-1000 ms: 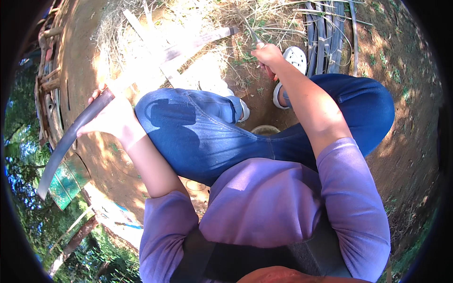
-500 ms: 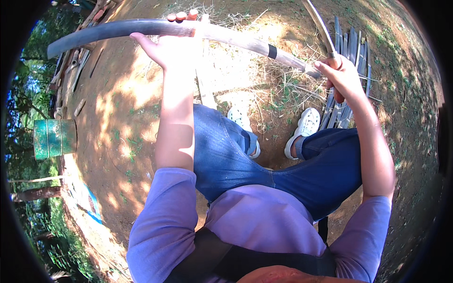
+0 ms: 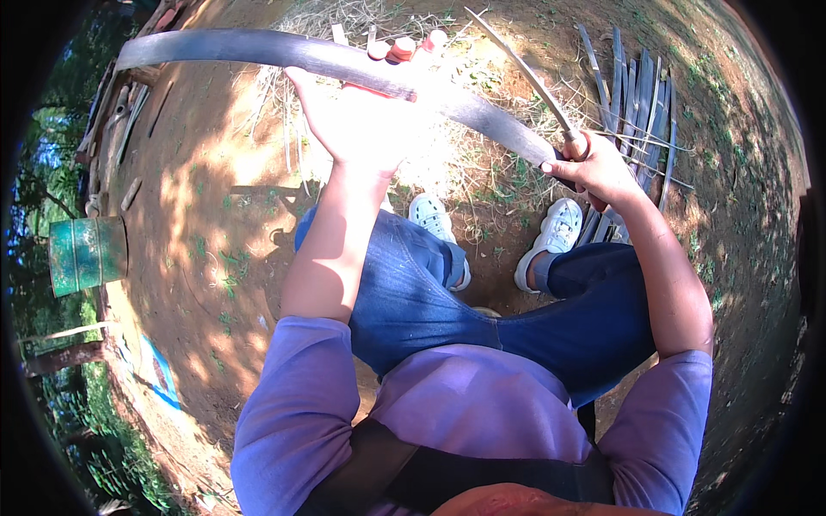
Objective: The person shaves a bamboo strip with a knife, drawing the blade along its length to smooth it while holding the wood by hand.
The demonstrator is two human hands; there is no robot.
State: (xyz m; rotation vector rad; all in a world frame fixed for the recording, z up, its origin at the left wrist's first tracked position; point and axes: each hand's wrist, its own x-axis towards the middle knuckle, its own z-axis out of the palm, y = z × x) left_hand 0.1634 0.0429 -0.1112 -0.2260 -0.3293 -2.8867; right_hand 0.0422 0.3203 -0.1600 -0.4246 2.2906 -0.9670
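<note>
A long, dark grey split bamboo strip [image 3: 237, 47] spans the top of the head view, sloping down to the right. My left hand [image 3: 366, 129], palm up and washed out by sunlight, supports it near the middle, with fingertips curled up over its far side. My right hand [image 3: 598, 172] is closed round the wooden handle of a knife [image 3: 532, 79], whose narrow blade points up and left. The same hand's thumb presses on the strip's right end. Part of the handle is hidden by the fingers.
Several split strips [image 3: 641, 103] lie piled on the ground at right. Pale shavings [image 3: 344, 21] litter the soil ahead of my shoes [image 3: 559, 225]. A green metal drum [image 3: 88, 255] stands at far left, near wooden poles [image 3: 112, 129].
The bamboo strip has shifted right and shows a different stretch of surface. My left hand has moved right and nearer. The knife blade has tilted left, and my right thumb now presses the strip's end.
</note>
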